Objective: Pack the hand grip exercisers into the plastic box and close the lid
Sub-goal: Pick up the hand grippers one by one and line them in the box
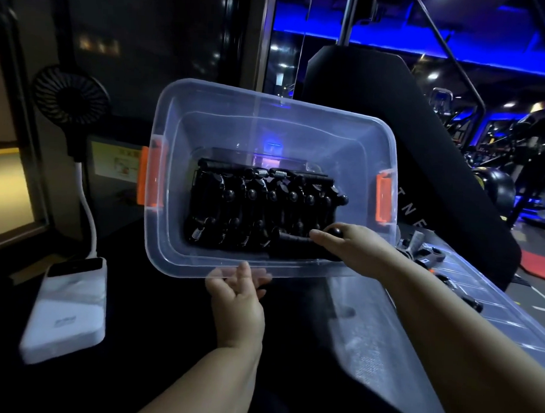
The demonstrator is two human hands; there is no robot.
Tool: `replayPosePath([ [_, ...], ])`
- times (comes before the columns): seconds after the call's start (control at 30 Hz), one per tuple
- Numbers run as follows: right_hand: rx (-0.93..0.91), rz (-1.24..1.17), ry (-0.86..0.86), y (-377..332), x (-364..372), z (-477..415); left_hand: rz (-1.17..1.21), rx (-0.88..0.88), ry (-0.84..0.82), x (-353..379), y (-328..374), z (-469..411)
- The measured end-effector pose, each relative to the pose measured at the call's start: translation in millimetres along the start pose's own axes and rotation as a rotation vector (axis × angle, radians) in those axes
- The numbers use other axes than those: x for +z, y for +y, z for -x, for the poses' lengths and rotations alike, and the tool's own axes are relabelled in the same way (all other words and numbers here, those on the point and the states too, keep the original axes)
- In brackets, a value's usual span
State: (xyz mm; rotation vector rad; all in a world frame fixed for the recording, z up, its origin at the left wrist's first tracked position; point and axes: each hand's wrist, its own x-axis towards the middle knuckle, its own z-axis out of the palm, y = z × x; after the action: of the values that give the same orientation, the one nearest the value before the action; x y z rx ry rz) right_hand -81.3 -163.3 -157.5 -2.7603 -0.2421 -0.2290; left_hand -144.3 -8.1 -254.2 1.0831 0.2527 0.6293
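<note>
A clear plastic box (206, 109) with orange side latches (383, 198) is tilted toward me. Several black hand grip exercisers (259, 202) with metal springs lie packed in rows on its bottom. My right hand (347, 244) reaches over the near right rim into the box and grips one more black exerciser (298, 240) by its handle, at the front of the pile. My left hand (239, 295) holds the near rim of the box from below, fingers curled under the edge. The clear lid (466, 308) lies to the right, with a few loose exercisers (425, 253) on or beside it.
A white power bank (70, 306) lies at the left on the dark surface, cabled to a small black fan (70, 96) standing behind it. A black padded seat back (378, 123) rises behind the box. Gym machines fill the blue-lit room at the right.
</note>
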Motion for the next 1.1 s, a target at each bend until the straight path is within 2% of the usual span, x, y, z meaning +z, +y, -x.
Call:
replayPosePath([
  [0.3, -0.102, 0.011, -0.307, -7, -9, -7, 0.005, -0.003, -0.011, -1, 1, 0],
  [0.4, -0.142, -0.052, -0.355, -11, -14, -10, 0.005, -0.003, -0.017, -2, 1, 0],
  [0.63, -0.298, -0.272, -0.15, -26, -29, -28, 0.036, -0.036, -0.016, -5, -2, -2],
  [0.83, -0.444, -0.247, 0.017, -56, -33, -59, 0.123, -0.009, 0.003, -2, -5, -2],
  [1.0, -0.466, -0.181, 0.125, -85, -22, -104, 0.138, -0.027, 0.002, -1, -2, 0],
  [1.1, -0.45, -0.166, 0.131, -99, -9, -131, 0.119, -0.021, -0.02, -2, -2, 0],
])
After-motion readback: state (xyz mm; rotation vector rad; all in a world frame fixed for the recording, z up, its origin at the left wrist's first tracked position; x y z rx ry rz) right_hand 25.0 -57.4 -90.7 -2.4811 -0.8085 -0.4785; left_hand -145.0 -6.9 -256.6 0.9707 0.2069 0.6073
